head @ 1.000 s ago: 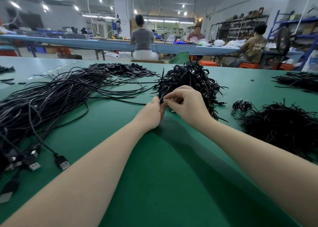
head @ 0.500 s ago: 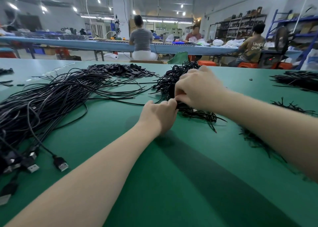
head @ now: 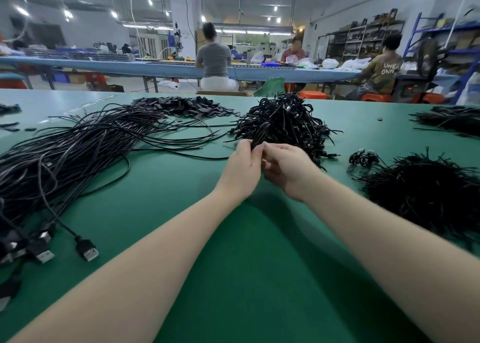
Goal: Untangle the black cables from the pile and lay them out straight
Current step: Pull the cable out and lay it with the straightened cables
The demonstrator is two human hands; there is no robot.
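On the green tabletop [head: 233, 251] lie one tangled pile [head: 283, 124] of thin glossy black cables toward the far edge and one long straight bundle [head: 65, 155] at the left edge. Two bare hands meet before the pile: left hand [head: 242, 168] and right hand [head: 285, 169] each grip one cable [head: 259, 134], fingers curled.

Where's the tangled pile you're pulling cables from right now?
In the head view the tangled pile sits centre, just beyond both hands, right of the long straightened cables. The left hand and right hand pinch a cable at its near edge.
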